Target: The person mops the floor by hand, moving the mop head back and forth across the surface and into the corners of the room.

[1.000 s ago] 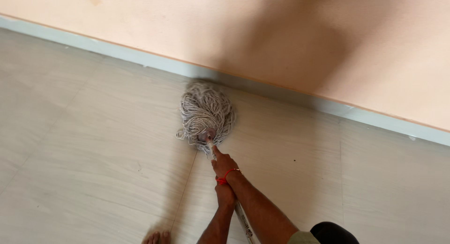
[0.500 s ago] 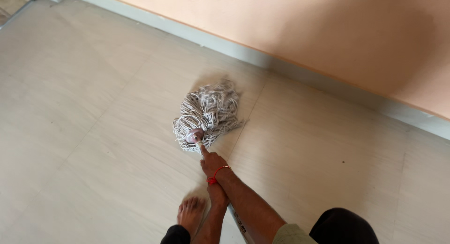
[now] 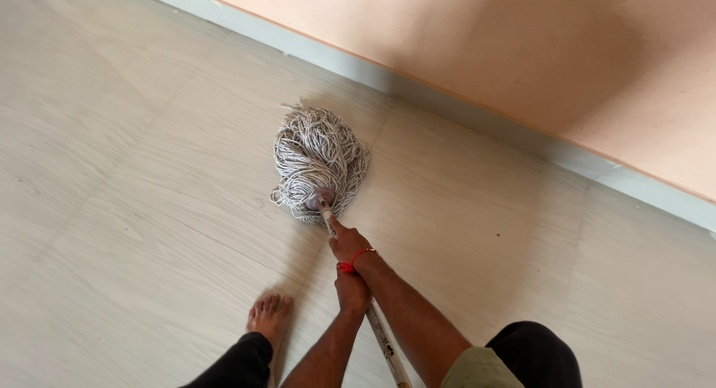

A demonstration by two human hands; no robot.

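Your bare foot [image 3: 270, 317] stands on the pale tiled floor [image 3: 134, 209], just left of your arms. Your left hand [image 3: 352, 291] is closed around the mop handle [image 3: 384, 343] lower down the shaft. Your right hand [image 3: 347, 243], with a red band [image 3: 356, 260] at the wrist, is wrapped around the handle further up, its forefinger stretched along the shaft close to the mop head [image 3: 317, 163]. The grey string head lies spread on the floor, near the pale skirting [image 3: 477, 127] under the peach wall [image 3: 522, 45].
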